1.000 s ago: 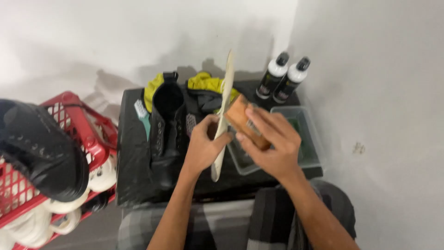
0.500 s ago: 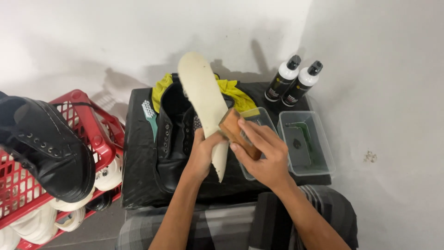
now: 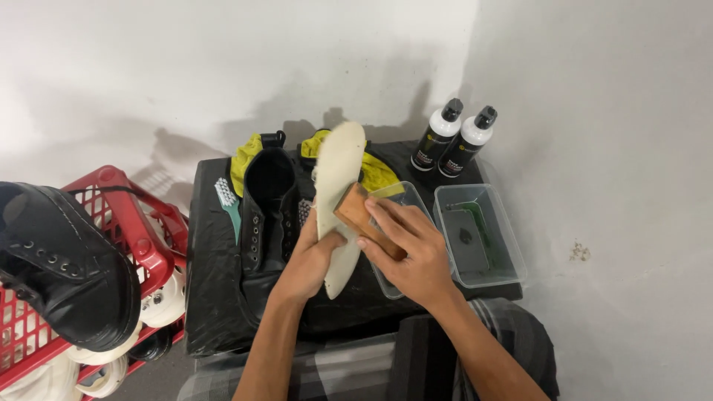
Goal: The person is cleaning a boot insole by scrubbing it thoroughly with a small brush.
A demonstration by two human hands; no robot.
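My left hand (image 3: pixel 308 256) grips a cream shoe insole (image 3: pixel 338 178) near its lower end, holding it upright and tilted over a black-covered low table (image 3: pixel 212 297). My right hand (image 3: pixel 412 249) is closed on a wooden-backed brush (image 3: pixel 355 210) that presses against the insole's right side. A black lace-up boot (image 3: pixel 264 215) lies on the table just left of my left hand.
Two black-and-white bottles (image 3: pixel 453 141) stand at the table's back right. Two clear plastic tubs (image 3: pixel 479 238) sit right of my hands. A yellow cloth (image 3: pixel 249 160) and a green-handled toothbrush (image 3: pixel 226 200) lie by the boot. Left stands a red basket (image 3: pixel 126 215) with a black boot (image 3: pixel 63 267).
The insole has turned from edge-on to face-on and swung more upright. My right hand with the brush has shifted along its right side. The view has shifted left.
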